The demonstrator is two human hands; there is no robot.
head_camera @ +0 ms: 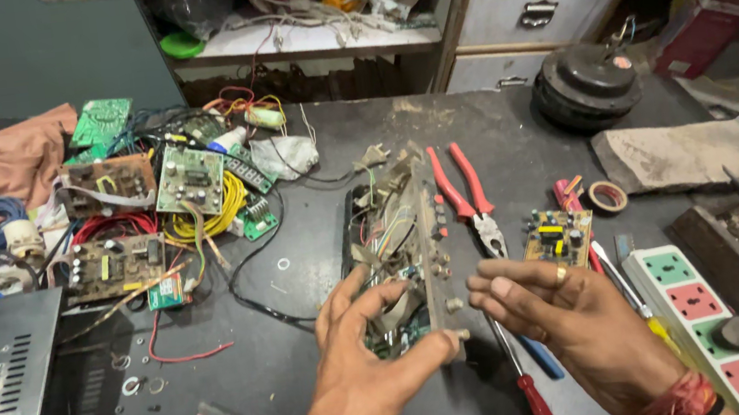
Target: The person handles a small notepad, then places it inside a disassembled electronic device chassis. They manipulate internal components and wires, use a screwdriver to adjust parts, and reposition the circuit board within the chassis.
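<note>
Fingers of my left hand (362, 347) are spread and wrapped around the near end of the circuit assembly (402, 250), thumb pressed on its front edge, so that hand is clamped on it. On my right hand (568, 324) the fingers lie close together, their tips resting against the panel side by the knobs; I cannot tell whether they truly pinch it.

That assembly stands tilted on its long edge on the dark table (299, 243), just left of the red pliers (470, 196), with loose wires bunched inside it. I judge that tilt to be the weak point: if my left grip slackens, it could tip over onto the pliers or the small green board (558, 237). My spread fingers sit among the thin wires, so a tug could snap a joint. Screwdrivers (529, 384) lie under my right hand and could roll.
</note>
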